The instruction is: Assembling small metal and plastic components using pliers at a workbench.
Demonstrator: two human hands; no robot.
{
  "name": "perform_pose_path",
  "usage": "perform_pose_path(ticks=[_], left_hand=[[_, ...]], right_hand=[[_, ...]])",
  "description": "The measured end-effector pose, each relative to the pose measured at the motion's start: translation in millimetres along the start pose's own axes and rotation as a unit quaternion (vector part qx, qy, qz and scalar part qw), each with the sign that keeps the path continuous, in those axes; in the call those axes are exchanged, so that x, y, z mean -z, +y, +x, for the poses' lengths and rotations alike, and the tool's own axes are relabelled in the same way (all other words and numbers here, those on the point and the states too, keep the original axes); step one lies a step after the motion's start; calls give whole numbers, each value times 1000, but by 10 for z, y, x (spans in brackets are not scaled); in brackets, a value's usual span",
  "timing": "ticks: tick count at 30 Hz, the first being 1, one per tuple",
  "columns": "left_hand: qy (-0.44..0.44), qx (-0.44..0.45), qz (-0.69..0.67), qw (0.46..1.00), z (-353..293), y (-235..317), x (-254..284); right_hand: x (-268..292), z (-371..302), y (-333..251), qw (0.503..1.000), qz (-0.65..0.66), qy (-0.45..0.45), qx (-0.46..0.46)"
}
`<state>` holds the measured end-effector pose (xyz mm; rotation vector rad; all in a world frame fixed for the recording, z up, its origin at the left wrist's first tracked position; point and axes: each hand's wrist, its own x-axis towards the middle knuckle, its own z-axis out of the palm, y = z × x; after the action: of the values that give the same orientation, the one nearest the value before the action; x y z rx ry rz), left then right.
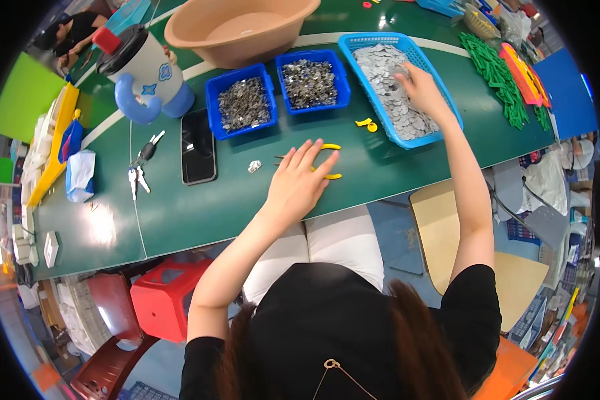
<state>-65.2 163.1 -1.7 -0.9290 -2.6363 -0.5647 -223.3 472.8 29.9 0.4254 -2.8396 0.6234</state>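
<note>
My left hand (299,177) lies palm down on the green table with its fingers stretched out. Partly under it is a pair of pliers (332,147) with yellow handles; the hand covers their middle. My right hand (421,92) reaches into a light-blue plastic basket (455,110), its fingertips drawn together at the pile of flat silvery discs (381,63). What those fingertips pinch is too small to make out. Left of the pliers sits a small silvery metal piece (255,166). Between pliers and basket lie small yellow pieces (367,124).
Two blue bins (215,110) (347,90) hold small metal parts. Behind them stands a large tan basin (243,50). At left are a phone (199,147), keys (139,175) and a big cup (143,73). Green strips (493,77) lie right. Another person (80,33) is far left.
</note>
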Motion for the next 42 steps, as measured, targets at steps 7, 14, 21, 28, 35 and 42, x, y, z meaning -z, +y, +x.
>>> perform_pose_path(ticks=[7, 14, 21, 28, 35, 42], left_hand=[[-6, 15, -6, 1000, -128, -152, -112], [-14, 9, -27, 999, -243, -191, -45], [-33, 1, -63, 997, -395, -178, 100], [-34, 7, -84, 996, -416, -151, 154], [-23, 23, -127, 991, -362, -140, 155], [-24, 35, -133, 990, -355, -132, 202]], right_hand=[[10, 35, -14, 913, 359, -47, -188], [132, -110, -583, 840, 498, -111, -187], [-556, -608, -1343, 789, 519, -280, -174], [-918, -565, -1469, 985, 99, -78, 122], [-827, -681, -1510, 989, 24, 10, 145], [-759, -944, -1240, 984, -107, 94, 105]])
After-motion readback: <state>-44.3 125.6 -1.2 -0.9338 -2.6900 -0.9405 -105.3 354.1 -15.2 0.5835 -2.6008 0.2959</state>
